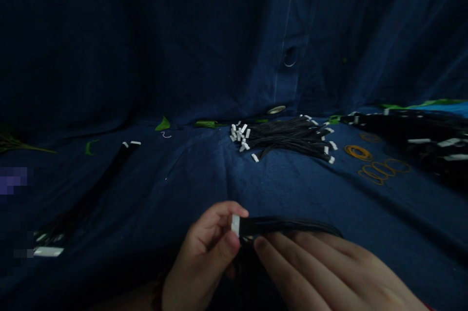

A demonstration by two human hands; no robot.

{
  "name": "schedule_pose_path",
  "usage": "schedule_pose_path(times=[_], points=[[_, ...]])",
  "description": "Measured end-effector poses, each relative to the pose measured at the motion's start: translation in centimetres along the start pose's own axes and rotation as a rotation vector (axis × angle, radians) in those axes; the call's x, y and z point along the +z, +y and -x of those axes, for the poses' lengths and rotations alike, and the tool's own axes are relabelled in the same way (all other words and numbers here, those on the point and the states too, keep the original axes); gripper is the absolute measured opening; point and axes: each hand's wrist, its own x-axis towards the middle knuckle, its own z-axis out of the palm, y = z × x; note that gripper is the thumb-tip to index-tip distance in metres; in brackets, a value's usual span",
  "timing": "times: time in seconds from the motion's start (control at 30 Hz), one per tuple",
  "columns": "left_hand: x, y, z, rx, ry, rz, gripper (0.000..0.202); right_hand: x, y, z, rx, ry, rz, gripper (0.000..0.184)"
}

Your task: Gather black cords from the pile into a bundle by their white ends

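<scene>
My left hand (204, 252) pinches the white connector end (235, 224) of a short bundle of black wires (292, 225) between thumb and fingers. My right hand (329, 272) lies over the same bundle from the right, fingers stretched along the wires and touching them near the connector. Both hands hover low at the front, over a dark blue cloth (219, 174). Whether the right hand grips the wires or only rests on them is unclear.
A pile of black wires with white connectors (285, 138) lies in the middle. Another heap (420, 138) sits at the right, with orange rubber bands (373, 162) beside it. A long black bundle (106, 174) runs along the left. The blue cloth rises as a backdrop with metal eyelets (277, 109).
</scene>
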Motion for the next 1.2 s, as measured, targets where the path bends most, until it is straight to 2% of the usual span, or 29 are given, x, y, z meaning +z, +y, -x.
schedule_pose_path(times=[0.13, 0.4, 0.5, 0.67, 0.8, 0.93, 1.0, 1.2], points=[[0.0, 0.0, 0.0, -0.027, 0.001, -0.019, 0.025, -0.1, 0.0, -0.1, 0.015, -0.080, -0.057, 0.050], [-0.1, -0.3, -0.1, -0.034, -0.027, -0.063, 0.028, 0.5, -0.1, 0.4, 0.001, 0.011, -0.026, 0.047], [-0.2, -0.5, -0.2, -0.033, -0.028, -0.077, 0.028, 0.4, -0.3, 0.4, 0.014, -0.058, -0.041, 0.046], [0.0, -0.5, -0.3, -0.056, -0.039, -0.088, 0.028, 0.2, -0.4, 0.2, 0.005, -0.067, -0.079, 0.047], [0.4, -0.1, -0.3, -0.093, -0.022, -0.047, 0.029, 0.3, -0.5, 0.3, 0.058, -0.124, -0.115, 0.049], [0.6, 0.0, -0.4, -0.128, -0.047, -0.031, 0.030, 0.7, -0.6, 0.8, 0.008, -0.095, -0.104, 0.049], [0.6, -0.1, -0.6, -0.131, -0.043, -0.032, 0.030, 0.8, -0.6, 0.8, -0.007, -0.132, -0.117, 0.048], [0.4, -0.3, -1.2, -0.121, -0.043, -0.037, 0.030, 0.2, -0.3, 0.0, 0.093, -0.219, -0.218, 0.039]])
